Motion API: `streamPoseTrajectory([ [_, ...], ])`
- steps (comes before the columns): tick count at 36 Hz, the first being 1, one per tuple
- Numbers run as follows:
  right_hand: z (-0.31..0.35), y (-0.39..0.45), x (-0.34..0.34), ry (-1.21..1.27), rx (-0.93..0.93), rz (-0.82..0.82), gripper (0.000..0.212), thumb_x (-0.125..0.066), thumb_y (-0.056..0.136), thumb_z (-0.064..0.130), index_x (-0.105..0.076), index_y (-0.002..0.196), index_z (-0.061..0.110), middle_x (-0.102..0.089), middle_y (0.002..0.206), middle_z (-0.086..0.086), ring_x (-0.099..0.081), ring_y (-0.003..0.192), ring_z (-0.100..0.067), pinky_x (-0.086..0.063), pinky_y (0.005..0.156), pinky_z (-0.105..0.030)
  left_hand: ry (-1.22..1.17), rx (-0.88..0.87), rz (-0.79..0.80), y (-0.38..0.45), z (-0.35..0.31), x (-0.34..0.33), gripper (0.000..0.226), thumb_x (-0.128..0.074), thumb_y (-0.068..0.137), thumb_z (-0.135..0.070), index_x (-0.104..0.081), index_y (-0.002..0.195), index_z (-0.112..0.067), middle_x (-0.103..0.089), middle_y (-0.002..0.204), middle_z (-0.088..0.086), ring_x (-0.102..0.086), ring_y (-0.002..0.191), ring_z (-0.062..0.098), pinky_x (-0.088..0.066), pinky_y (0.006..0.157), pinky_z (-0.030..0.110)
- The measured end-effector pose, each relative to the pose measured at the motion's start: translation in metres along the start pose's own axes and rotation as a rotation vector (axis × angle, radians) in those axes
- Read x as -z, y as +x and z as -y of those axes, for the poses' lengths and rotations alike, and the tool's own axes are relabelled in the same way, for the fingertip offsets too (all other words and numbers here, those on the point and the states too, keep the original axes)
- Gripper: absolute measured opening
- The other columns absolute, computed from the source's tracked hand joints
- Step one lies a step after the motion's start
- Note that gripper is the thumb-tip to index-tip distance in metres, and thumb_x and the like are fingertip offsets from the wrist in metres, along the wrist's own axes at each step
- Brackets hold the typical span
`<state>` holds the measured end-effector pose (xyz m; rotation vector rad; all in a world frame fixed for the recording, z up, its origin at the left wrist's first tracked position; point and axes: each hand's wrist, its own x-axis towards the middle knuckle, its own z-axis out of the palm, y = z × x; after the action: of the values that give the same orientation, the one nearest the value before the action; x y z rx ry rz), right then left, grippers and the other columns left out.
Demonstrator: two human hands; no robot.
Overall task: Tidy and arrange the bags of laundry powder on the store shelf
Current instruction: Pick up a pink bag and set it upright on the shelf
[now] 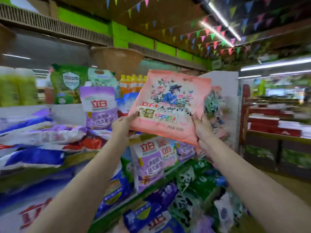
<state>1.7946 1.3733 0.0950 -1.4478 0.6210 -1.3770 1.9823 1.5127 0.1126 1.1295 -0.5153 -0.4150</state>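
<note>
Gripping the pink bag [170, 105], both hands' fingers [133, 115] clasp its lower corners before purple bags [99, 106].

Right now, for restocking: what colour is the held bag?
Pink bag, floral print; head view.

Fluorescent ceiling tubes [220, 22] glare brightly overhead; colours look saturated, edges bow with wide-angle distortion, and motion blur smears the frame's borders.

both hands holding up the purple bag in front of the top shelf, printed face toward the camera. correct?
Not quite: the bag held up is pink, not purple. The head view shows the left hand and right hand gripping its lower corners, printed face toward the camera. A purple bag stands on the shelf behind, untouched.
</note>
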Motion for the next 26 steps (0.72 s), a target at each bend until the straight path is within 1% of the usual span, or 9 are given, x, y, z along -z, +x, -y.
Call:
streamPoseTrajectory([
  [4,-0.018,0.035,0.046,-0.179,0.013,-0.029,0.044,-0.039,0.101,0.024,-0.037,0.139,0.002,-0.046,0.139,-0.014,-0.045,0.127,-0.026,-0.035,0.082,-0.019,0.221,0.110,0.156,0.032,0.031,-0.028,0.028,-0.086,0.059,-0.024,-0.064,0.072,-0.012,-0.063,0.081,0.014,-0.061,0.064,0.023,-0.056,0.068,0.041],
  [7,-0.037,0.059,0.073,-0.249,0.006,-0.017,0.044,-0.041,0.100,0.029,-0.040,0.139,0.009,-0.049,0.136,-0.006,-0.048,0.123,-0.022,-0.037,0.098,-0.024,0.323,0.171,0.296,0.046,0.057,-0.063,0.037,-0.089,0.047,-0.029,-0.064,0.064,-0.007,-0.060,0.063,0.011,-0.053,0.047,0.017,-0.049,0.059,0.027],
  [9,-0.047,0.077,0.089,-0.289,0.024,-0.008,0.042,-0.042,0.099,0.027,-0.043,0.137,0.009,-0.052,0.130,-0.004,-0.048,0.121,-0.019,-0.038,0.100,-0.028,0.330,0.252,0.354,0.052,0.071,-0.092,0.037,-0.083,0.063,-0.036,-0.063,0.065,-0.005,-0.063,0.055,0.008,-0.054,0.039,0.015,-0.048,0.051,0.018],
  [13,-0.061,0.120,0.118,-0.372,0.036,0.033,0.050,-0.041,0.100,0.030,-0.031,0.145,0.012,-0.045,0.139,-0.001,-0.036,0.136,-0.020,-0.027,0.114,-0.035,0.357,0.260,0.454,0.085,0.114,-0.154,0.096,-0.087,0.030,-0.063,-0.068,0.104,-0.006,-0.072,0.102,0.014,-0.066,0.085,0.024,-0.053,0.090,0.044],
  [16,-0.070,0.164,0.142,-0.442,0.071,0.005,0.051,-0.041,0.099,0.031,-0.028,0.147,0.017,-0.044,0.142,0.001,-0.036,0.135,-0.018,-0.023,0.116,-0.037,0.248,0.228,0.446,0.100,0.136,-0.203,0.057,-0.084,0.058,-0.044,-0.068,0.096,-0.006,-0.074,0.074,0.008,-0.066,0.054,0.017,-0.057,0.057,0.027],
  [17,-0.070,0.182,0.149,-0.459,0.075,-0.006,0.050,-0.041,0.099,0.032,-0.031,0.146,0.016,-0.044,0.142,0.000,-0.037,0.134,-0.018,-0.024,0.116,-0.038,0.226,0.235,0.425,0.106,0.141,-0.221,0.053,-0.083,0.061,-0.041,-0.067,0.097,-0.005,-0.074,0.072,0.007,-0.066,0.051,0.017,-0.057,0.055,0.027],
  [19,-0.069,0.218,0.163,-0.486,0.072,-0.004,0.044,-0.039,0.100,0.033,-0.040,0.140,0.014,-0.047,0.139,-0.003,-0.045,0.125,-0.020,-0.033,0.110,-0.038,0.210,0.206,0.420,0.122,0.148,-0.257,0.063,-0.085,0.058,-0.043,-0.067,0.105,-0.005,-0.074,0.082,0.010,-0.066,0.057,0.021,-0.060,0.064,0.035],
  [23,-0.083,0.294,0.198,-0.548,0.066,-0.072,0.049,-0.038,0.096,0.047,-0.042,0.136,0.020,-0.052,0.136,-0.008,-0.049,0.125,-0.028,-0.038,0.106,-0.049,0.150,0.160,0.424,0.154,0.162,-0.327,0.081,-0.088,0.051,-0.046,-0.060,0.116,-0.006,-0.071,0.091,0.010,-0.068,0.061,0.024,-0.059,0.058,0.034],
  [26,-0.098,0.328,0.224,-0.564,0.045,-0.138,0.049,-0.037,0.096,0.044,-0.043,0.136,0.017,-0.053,0.135,-0.006,-0.049,0.124,-0.027,-0.039,0.106,-0.047,0.168,0.155,0.428,0.171,0.179,-0.371,0.071,-0.085,0.058,-0.044,-0.061,0.110,-0.003,-0.070,0.096,0.011,-0.067,0.075,0.027,-0.058,0.079,0.040],
])
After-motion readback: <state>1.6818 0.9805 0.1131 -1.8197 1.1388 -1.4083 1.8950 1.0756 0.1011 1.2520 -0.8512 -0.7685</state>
